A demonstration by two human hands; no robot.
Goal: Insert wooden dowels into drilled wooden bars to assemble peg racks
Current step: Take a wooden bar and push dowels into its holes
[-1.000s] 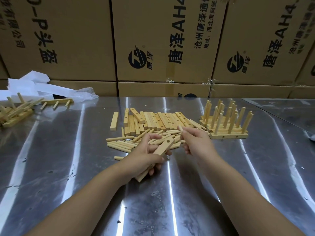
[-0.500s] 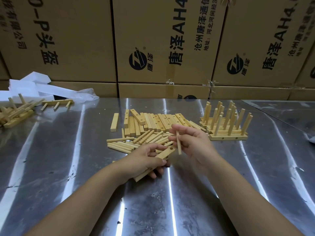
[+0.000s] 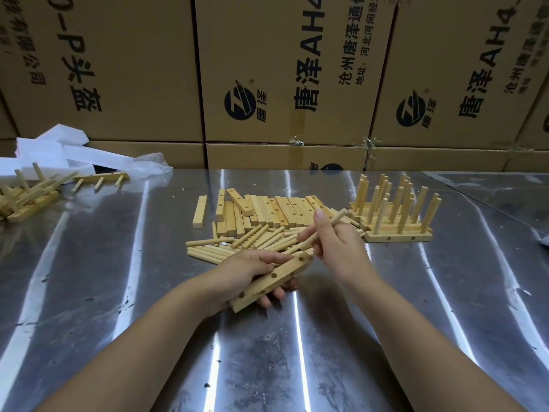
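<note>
My left hand (image 3: pixel 252 273) grips a drilled wooden bar (image 3: pixel 271 282) from below, holes facing up, slanting from lower left to upper right just above the steel table (image 3: pixel 118 292). My right hand (image 3: pixel 335 245) pinches a wooden dowel (image 3: pixel 337 219), tilted, with its lower end at the bar's far end hole. Behind the hands lies a heap of loose dowels (image 3: pixel 237 243) and a row of drilled bars (image 3: pixel 279 212).
Finished peg racks (image 3: pixel 395 212) stand stacked at the right, pegs upright. More racks (image 3: pixel 32 191) lie at the far left beside white foam and plastic (image 3: pixel 74 153). Cardboard boxes (image 3: pixel 282 69) wall off the table's back edge.
My left hand turned the bar so its holes face up and lowered it. My right hand swung the dowel from upright to a slant and brought its lower end to the bar's end hole.
</note>
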